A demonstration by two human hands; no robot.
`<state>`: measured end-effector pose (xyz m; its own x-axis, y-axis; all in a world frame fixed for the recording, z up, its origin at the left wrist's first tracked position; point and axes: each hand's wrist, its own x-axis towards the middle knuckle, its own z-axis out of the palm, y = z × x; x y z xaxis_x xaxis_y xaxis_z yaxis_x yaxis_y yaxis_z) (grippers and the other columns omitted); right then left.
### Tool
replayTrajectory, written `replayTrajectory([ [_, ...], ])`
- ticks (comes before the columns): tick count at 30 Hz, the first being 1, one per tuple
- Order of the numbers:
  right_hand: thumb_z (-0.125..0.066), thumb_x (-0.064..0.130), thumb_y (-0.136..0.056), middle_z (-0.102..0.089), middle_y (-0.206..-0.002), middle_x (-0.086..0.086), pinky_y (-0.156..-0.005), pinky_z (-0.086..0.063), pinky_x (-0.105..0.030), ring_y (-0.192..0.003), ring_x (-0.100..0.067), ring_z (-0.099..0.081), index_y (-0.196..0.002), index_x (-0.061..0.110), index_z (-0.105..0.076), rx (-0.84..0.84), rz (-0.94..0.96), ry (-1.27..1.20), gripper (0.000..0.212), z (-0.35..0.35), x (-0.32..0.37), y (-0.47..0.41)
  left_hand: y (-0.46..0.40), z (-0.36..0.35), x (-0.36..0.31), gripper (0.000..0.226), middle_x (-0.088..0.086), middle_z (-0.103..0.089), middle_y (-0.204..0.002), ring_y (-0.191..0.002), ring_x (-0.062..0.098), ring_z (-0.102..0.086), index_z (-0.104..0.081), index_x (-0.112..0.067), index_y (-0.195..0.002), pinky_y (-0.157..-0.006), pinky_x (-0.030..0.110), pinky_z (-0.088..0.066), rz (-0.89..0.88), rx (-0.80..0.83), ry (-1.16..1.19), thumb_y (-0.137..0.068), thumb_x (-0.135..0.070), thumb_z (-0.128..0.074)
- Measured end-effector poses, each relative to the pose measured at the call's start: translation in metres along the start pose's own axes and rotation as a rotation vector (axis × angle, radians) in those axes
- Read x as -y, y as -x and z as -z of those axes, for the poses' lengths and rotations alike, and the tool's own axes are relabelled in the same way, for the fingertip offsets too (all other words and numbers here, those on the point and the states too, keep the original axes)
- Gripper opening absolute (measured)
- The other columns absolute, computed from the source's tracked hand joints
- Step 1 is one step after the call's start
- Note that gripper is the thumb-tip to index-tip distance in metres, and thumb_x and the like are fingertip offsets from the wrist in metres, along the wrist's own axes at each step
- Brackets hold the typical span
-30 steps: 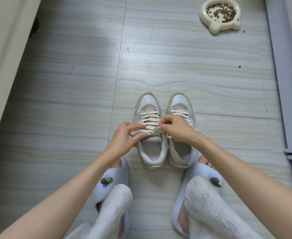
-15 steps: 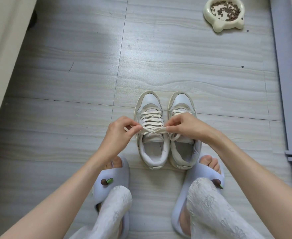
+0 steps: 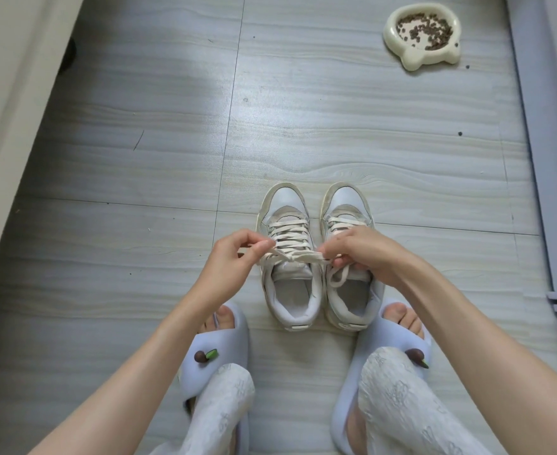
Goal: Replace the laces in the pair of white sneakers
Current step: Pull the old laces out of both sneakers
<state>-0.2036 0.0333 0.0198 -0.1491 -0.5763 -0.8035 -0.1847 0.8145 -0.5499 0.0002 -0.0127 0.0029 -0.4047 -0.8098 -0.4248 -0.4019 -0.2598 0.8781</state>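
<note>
Two white sneakers stand side by side on the floor, toes pointing away from me. The left sneaker [image 3: 285,205] carries a cream lace [image 3: 292,236] crossed up its front. My left hand [image 3: 229,257] pinches one end of that lace beside the shoe. My right hand [image 3: 366,251] pinches the other end, and the lace runs taut between both hands across the tongue. The right sneaker [image 3: 347,200] is laced too, half covered by my right hand, with a loose loop hanging over its opening.
A cream pet bowl [image 3: 422,34] with brown kibble sits at the far right. A pale cabinet base [image 3: 4,103] lines the left, a grey frame [image 3: 540,142] the right. My feet in lilac slippers [image 3: 219,353] flank the shoes' heels on the grey tiled floor.
Both hands have drawn apart and lifted slightly, pulling the left sneaker's lace ends outward. The view has tilted a little, so the bowl sits further right.
</note>
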Motion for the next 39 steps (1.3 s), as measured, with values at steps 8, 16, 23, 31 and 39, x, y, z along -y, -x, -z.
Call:
replayTrajectory([
  [8,-0.064,-0.001,-0.082,-0.064,-0.066,-0.001,-0.049,-0.039,-0.012,-0.057,-0.007,-0.055,-0.085,0.009,-0.07,-0.1,0.114,-0.364,0.012,0.004,-0.003,0.003,0.0,0.003,-0.014,0.018,-0.001,-0.072,-0.07,-0.073,0.012,-0.069,-0.054,-0.01,-0.077,-0.074,0.017,-0.051,-0.055,-0.083,0.248,-0.094,-0.008,-0.049],
  [16,-0.052,-0.004,-0.088,-0.056,-0.066,-0.003,-0.057,-0.04,-0.019,-0.057,-0.01,-0.055,-0.086,0.008,-0.062,-0.162,0.214,-0.811,0.016,0.018,0.016,0.013,-0.01,0.026,-0.032,0.019,-0.002,-0.064,-0.058,-0.056,0.007,-0.061,-0.052,-0.009,-0.081,-0.051,0.018,-0.052,0.077,-0.328,0.684,-0.097,-0.016,-0.045],
  [23,-0.049,-0.002,-0.092,-0.06,-0.068,0.0,-0.064,-0.049,-0.018,-0.063,-0.009,-0.058,-0.093,0.01,-0.061,-0.313,0.483,-1.098,0.017,0.038,0.045,0.027,-0.028,0.055,-0.062,0.02,-0.002,-0.068,-0.066,-0.066,0.009,-0.066,-0.054,-0.009,-0.085,-0.066,0.021,-0.055,-0.053,-0.376,0.902,-0.098,-0.02,-0.043],
  [31,-0.058,0.007,-0.088,-0.061,-0.114,-0.005,-0.088,-0.045,-0.023,-0.097,-0.011,-0.057,-0.113,0.017,-0.062,-0.422,0.371,-0.134,0.026,-0.005,-0.008,-0.003,-0.026,0.014,-0.005,0.029,0.005,-0.061,-0.114,-0.089,0.01,-0.057,-0.058,-0.025,-0.114,-0.084,0.027,-0.043,0.07,-0.155,-0.132,-0.088,-0.014,-0.061],
  [39,-0.057,0.03,-0.086,-0.048,-0.11,0.002,-0.091,-0.028,-0.034,-0.111,-0.019,-0.041,-0.116,0.029,-0.058,-0.366,0.504,0.729,0.029,-0.043,-0.029,-0.014,-0.022,-0.029,0.025,0.009,-0.002,-0.048,-0.09,-0.094,0.019,-0.045,-0.067,-0.012,-0.088,-0.081,0.017,-0.032,-0.302,0.035,-0.682,-0.082,-0.019,-0.068],
])
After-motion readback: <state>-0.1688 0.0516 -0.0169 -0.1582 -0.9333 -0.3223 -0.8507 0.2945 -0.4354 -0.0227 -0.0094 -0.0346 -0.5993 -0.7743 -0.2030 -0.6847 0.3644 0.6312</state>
